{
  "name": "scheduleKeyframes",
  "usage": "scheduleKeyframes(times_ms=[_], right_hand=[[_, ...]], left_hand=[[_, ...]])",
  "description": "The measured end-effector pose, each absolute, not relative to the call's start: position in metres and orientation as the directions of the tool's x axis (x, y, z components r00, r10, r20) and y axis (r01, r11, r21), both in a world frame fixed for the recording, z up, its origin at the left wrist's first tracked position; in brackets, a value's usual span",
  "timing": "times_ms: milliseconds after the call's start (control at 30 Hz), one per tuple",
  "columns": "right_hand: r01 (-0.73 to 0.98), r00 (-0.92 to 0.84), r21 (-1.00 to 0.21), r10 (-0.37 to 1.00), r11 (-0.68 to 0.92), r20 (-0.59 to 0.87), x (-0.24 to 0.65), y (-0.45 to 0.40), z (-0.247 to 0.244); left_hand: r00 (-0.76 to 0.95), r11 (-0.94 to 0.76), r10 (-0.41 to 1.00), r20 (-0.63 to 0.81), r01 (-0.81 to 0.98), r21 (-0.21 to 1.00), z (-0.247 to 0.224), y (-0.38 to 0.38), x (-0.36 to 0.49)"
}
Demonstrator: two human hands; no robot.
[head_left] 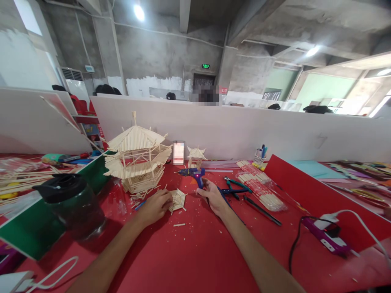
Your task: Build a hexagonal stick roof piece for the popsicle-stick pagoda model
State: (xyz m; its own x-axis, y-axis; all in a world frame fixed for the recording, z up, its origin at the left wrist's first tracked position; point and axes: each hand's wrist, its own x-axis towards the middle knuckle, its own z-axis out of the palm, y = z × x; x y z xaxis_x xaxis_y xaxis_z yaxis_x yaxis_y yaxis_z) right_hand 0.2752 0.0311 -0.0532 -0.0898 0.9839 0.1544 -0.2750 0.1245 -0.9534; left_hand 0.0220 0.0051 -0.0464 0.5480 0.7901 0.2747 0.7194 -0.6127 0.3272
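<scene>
My right hand is closed round the handle of a blue hot glue gun, whose nozzle points left above the table. My left hand has its fingers bent onto the left edge of a small hexagonal stick frame, a web-like piece lying on the red tabletop. A short loose stick lies just below that frame. Behind the left hand stands a large two-tiered pavilion model made of pale sticks. A much smaller pavilion is behind the glue gun.
Right of my right hand lie pliers, a dark long tool and packs of sticks. A dark jug stands at left by a green divider. A purple power strip sits near the red divider at right.
</scene>
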Motion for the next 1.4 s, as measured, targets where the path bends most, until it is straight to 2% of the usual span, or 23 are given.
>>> scheduleKeyframes(times_ms=[133, 233, 333, 433, 533, 633, 867, 1067, 1267, 1400], right_hand=[[-0.336, -0.169, -0.941, 0.981, 0.028, 0.090, 0.273, 0.021, -0.048], [-0.354, -0.167, -0.934, 0.981, 0.037, 0.102, 0.273, 0.018, -0.044], [-0.230, -0.170, -0.970, 0.978, 0.079, 0.120, 0.278, 0.019, -0.042], [-0.006, -0.192, -0.990, 0.972, 0.140, 0.138, 0.288, 0.022, -0.040], [0.195, -0.237, -0.956, 0.956, 0.220, 0.172, 0.298, 0.021, -0.037], [0.312, -0.266, -0.907, 0.942, 0.284, 0.204, 0.301, 0.017, -0.034], [0.393, -0.365, -0.863, 0.915, 0.317, 0.170, 0.291, -0.001, -0.036], [0.497, -0.348, -0.796, 0.920, 0.345, 0.182, 0.284, -0.016, -0.051], [0.501, -0.380, -0.788, 0.909, 0.358, 0.171, 0.276, -0.019, -0.053], [0.580, -0.403, -0.718, 0.902, 0.384, 0.157, 0.274, -0.019, -0.051]], left_hand=[[0.562, -0.627, 0.779, 0.277, 0.705, 0.330, -0.050, 0.005, 0.024], [0.564, -0.629, 0.777, 0.281, 0.707, 0.323, -0.050, 0.006, 0.027], [0.547, -0.623, 0.782, 0.299, 0.702, 0.345, -0.050, 0.007, 0.027], [0.516, -0.607, 0.793, 0.324, 0.711, 0.354, -0.053, 0.009, 0.027], [0.499, -0.591, 0.805, 0.321, 0.721, 0.361, -0.054, 0.011, 0.027], [0.488, -0.586, 0.809, 0.328, 0.718, 0.377, -0.054, 0.011, 0.028], [0.508, -0.595, 0.804, 0.311, 0.698, 0.398, -0.049, 0.008, 0.028], [0.510, -0.592, 0.806, 0.301, 0.703, 0.394, -0.049, 0.009, 0.028], [0.525, -0.623, 0.782, 0.336, 0.680, 0.387, -0.055, 0.013, 0.026], [0.530, -0.631, 0.775, 0.345, 0.684, 0.366, -0.060, 0.016, 0.024]])
